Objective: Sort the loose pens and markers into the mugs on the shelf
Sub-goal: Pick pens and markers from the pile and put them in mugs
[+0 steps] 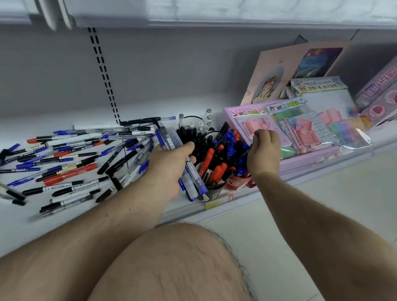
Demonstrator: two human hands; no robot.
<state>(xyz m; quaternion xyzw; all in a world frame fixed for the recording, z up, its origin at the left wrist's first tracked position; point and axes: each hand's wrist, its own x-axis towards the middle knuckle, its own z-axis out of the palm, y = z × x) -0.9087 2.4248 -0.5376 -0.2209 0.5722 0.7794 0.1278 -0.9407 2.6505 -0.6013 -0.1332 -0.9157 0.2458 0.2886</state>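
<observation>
Loose pens and markers (59, 162), black, blue and red, lie scattered over the left of the white shelf (14, 224). Several mugs (215, 191) packed with pens stand at the shelf's front middle, with black, red and blue caps sticking up. My left hand (168, 173) grips a bundle of blue markers (183, 163) just left of the mugs. Over the blue-capped pens in the right mug, my right hand (264, 150) has its fingers curled and pinches a blue pen (248, 150).
A pink stationery set (261, 122) and other packaged toy boxes (381, 95) fill the shelf to the right of the mugs. Grey-capped markers (202, 121) stand behind the mugs. An upper shelf (206, 6) hangs overhead. My knee (173, 269) is in front, over the tiled floor.
</observation>
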